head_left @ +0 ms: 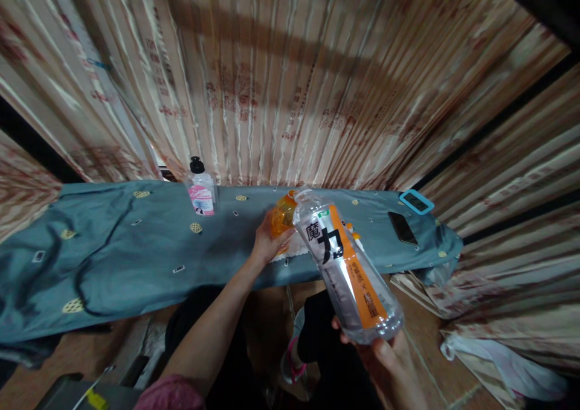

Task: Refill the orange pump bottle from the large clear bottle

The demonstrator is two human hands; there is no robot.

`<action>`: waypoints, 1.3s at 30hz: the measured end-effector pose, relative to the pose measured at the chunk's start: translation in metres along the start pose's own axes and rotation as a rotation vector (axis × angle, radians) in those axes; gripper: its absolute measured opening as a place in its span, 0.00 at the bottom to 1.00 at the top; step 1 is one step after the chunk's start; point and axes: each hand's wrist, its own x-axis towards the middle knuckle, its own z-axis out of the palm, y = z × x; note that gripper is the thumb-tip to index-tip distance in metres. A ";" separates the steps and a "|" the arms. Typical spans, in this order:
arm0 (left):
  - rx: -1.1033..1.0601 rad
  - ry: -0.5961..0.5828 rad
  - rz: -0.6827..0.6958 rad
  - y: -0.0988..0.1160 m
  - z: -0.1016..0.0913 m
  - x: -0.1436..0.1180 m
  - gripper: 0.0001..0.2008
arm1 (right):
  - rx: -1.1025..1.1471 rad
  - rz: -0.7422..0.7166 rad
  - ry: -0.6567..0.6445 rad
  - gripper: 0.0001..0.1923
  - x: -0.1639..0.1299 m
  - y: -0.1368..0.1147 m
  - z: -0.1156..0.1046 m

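My left hand [266, 242] is wrapped around a small translucent orange bottle [283, 214] above the cloth-covered table. With my right hand [385, 358] I hold a large clear plastic drink bottle [347, 265] near its base; it has a silver and orange label. The drink bottle is tilted, its neck up and to the left, beside the top of the orange bottle. I cannot tell whether the two mouths touch or whether liquid is inside. A white cloth or paper [296, 246] lies below them, and a small orange-yellow item [354, 233] is partly hidden behind the drink bottle.
A clear pump-style bottle [200, 194] with a black top and pink label stands on the blue-green tablecloth [149, 247] at left. At right lie a dark phone [402, 227] and a blue-framed device [415, 201]. Patterned curtains [272, 84] hang behind.
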 end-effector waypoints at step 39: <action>0.038 -0.018 -0.032 0.004 -0.002 0.000 0.28 | 0.006 -0.024 0.044 0.37 0.002 -0.001 0.004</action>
